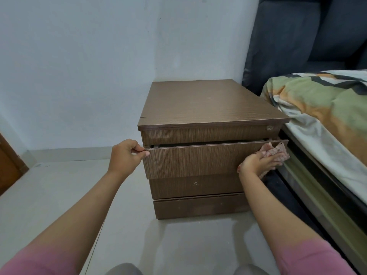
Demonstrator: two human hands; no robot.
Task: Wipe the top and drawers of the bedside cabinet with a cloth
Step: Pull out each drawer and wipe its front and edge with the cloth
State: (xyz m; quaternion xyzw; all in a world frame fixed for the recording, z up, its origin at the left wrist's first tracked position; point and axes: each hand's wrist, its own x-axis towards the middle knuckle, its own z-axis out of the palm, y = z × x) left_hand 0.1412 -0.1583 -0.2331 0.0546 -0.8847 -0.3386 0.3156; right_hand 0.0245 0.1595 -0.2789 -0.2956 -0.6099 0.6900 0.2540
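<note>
Left hand is at nine o'clock of the open drawer, fingers curled and pinching the top left corner of the drawer front, thumb underneath against the panel's edge. Right hand is over at three o'clock, fingers nearly straight and laid flat, pressing the cloth against the drawer front's right end. The cloth is bunched, pale with a reddish check, and it pokes up past the fingertips toward the drawer's top right corner; a scrap of it also shows below the wrist.

The drawer is the second one down, pulled out a short way toward the camera, with a dark gap showing behind its top edge. Its front runs long from nine to three o'clock, tilted slightly up at the right.

The bedside cabinet stands on the floor in the corner of the pale wall, its long axis running from six to twelve o'clock. Brown wood-grain finish, a small pale speck on the top, a round lock on the top drawer at the right, whitish scuffs on the lower drawer fronts.

At three o'clock, just beside the cabinet, lies the bed with a green, orange and white cover.
</note>
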